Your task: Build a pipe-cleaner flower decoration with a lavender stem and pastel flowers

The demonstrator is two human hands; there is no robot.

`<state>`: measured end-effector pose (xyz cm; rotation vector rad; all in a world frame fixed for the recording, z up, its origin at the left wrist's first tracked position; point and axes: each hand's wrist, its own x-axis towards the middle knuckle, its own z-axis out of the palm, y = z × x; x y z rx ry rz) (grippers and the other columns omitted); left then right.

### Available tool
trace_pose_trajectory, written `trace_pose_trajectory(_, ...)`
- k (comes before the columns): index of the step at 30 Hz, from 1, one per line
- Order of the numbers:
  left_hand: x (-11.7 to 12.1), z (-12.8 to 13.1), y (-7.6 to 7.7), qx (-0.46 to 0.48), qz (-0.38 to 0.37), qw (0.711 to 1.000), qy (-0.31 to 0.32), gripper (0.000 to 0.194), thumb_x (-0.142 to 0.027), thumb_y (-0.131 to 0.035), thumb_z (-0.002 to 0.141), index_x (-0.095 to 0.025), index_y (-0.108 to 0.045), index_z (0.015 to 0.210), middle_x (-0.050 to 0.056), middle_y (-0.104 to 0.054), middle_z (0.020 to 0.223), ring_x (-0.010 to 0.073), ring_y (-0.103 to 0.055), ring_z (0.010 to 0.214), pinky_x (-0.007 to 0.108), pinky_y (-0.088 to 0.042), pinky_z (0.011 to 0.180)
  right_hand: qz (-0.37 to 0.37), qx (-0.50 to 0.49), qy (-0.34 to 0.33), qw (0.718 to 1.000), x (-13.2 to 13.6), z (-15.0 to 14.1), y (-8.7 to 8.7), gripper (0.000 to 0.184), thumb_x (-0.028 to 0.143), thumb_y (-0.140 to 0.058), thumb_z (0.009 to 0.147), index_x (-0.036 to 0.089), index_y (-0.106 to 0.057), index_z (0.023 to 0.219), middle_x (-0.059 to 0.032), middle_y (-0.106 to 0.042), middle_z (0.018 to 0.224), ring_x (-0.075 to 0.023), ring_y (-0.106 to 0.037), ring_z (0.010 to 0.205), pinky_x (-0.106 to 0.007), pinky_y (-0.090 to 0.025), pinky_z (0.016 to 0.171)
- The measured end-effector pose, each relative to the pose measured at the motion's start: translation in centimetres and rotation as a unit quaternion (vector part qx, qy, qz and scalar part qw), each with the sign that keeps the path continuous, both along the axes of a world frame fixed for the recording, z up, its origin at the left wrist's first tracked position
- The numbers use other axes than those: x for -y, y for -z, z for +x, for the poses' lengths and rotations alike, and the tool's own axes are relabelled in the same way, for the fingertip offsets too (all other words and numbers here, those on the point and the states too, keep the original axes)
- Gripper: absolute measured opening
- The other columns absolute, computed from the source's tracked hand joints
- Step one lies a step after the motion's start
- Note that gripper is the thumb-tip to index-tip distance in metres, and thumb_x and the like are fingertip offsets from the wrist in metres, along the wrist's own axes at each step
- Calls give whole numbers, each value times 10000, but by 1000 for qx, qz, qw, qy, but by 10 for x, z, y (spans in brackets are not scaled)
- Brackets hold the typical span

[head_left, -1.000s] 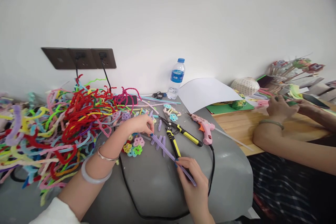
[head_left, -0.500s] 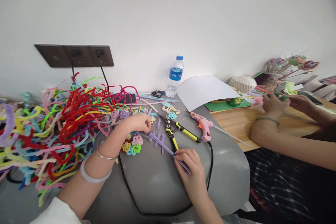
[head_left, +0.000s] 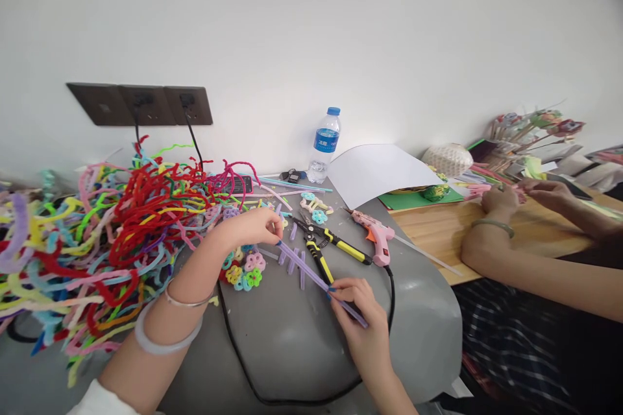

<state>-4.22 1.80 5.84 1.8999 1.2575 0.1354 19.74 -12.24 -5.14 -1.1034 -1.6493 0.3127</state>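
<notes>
A purple pipe cleaner point(head_left: 309, 270) runs slantwise between my two hands, doubled or lying with a second one. My left hand point(head_left: 260, 227) pinches its upper end, and my right hand point(head_left: 359, 311) grips it near the lower end. Several short cut purple pieces point(head_left: 293, 260) lie under it on the grey table. Yellow-and-black wire cutters point(head_left: 324, 246) rest just beyond, their handles spread. Below my left hand sits a cluster of looped pipe-cleaner flowers point(head_left: 254, 262). More small flowers point(head_left: 318, 216) lie past the cutters.
A big heap of coloured pipe cleaners point(head_left: 136, 227) covers the left side. On the right lies a pink glue gun point(head_left: 377, 233), its black cord looping across the front. A water bottle point(head_left: 324, 146) and white paper point(head_left: 379, 172) stand behind. A co-worker's hands point(head_left: 501, 201) work at the wooden table.
My right hand has shifted slightly right and down along with the purple pipe cleaner. My left hand has barely moved. The co-worker's hands no longer show the green item.
</notes>
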Motion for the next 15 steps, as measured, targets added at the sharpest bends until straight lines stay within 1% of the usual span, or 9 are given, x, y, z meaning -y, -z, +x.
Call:
trace_pose_trajectory(2, 10, -4, -10, 32, 21, 999, -2, 153, -250, -639, 716, -187, -717, 831, 11, -692, 793, 173, -627, 735, 241, -468, 634, -18, -71, 3, 997, 2, -2, -4, 179, 116, -643, 896, 243, -644, 770, -42, -710, 822, -213, -645, 738, -337, -462, 679)
trace_pose_trajectory(4, 23, -10, -18, 71, 40, 997, -5, 195, -272, -623, 763, -191, -737, 898, 18, -704, 839, 168, -634, 758, 231, -482, 639, -50, -150, 2, 987, 3, -4, -10, 162, 165, -689, 886, 242, -666, 746, -46, -709, 813, -213, -650, 731, -315, -461, 641)
trace_pose_trajectory(5, 30, -14, -21, 120, 49, 991, -9, 201, -268, -634, 772, -187, -750, 914, 27, -721, 873, 165, -641, 754, 229, -490, 633, -67, -187, -1, 980, 3, -4, -13, 156, 200, -717, 880, 241, -678, 734, -48, -708, 806, -209, -647, 718, -301, -453, 613)
trace_pose_trajectory(6, 37, -17, -22, 154, 53, 987, -16, 184, -260, -650, 770, -189, -761, 899, 27, -732, 865, 154, -639, 719, 221, -484, 604, -82, -219, -5, 972, 3, -5, -15, 153, 237, -745, 871, 241, -691, 727, -48, -707, 798, -203, -642, 701, -288, -444, 585)
trace_pose_trajectory(9, 56, -25, -19, 203, 65, 974, -70, 154, -304, -701, 804, -205, -796, 874, 15, -740, 769, 138, -636, 627, 210, -471, 540, -108, -274, -26, 955, 1, -5, -22, 179, 321, -806, 844, 242, -716, 711, -45, -700, 776, -180, -613, 653, -264, -423, 538)
trace_pose_trajectory(12, 69, -30, -12, 238, 147, 953, -114, 130, -291, -724, 803, -222, -826, 845, 21, -771, 792, 154, -689, 683, 213, -525, 598, -111, -288, -52, 950, -1, -6, -27, 207, 352, -830, 830, 243, -720, 693, -42, -693, 748, -177, -609, 651, -259, -435, 539)
trace_pose_trajectory(15, 75, -35, -5, 250, 200, 939, -127, 109, -257, -731, 806, -228, -835, 800, 22, -777, 752, 159, -704, 679, 206, -538, 594, -104, -281, -72, 951, -3, -7, -33, 216, 360, -831, 833, 243, -720, 689, -46, -696, 734, -184, -621, 651, -267, -450, 542)
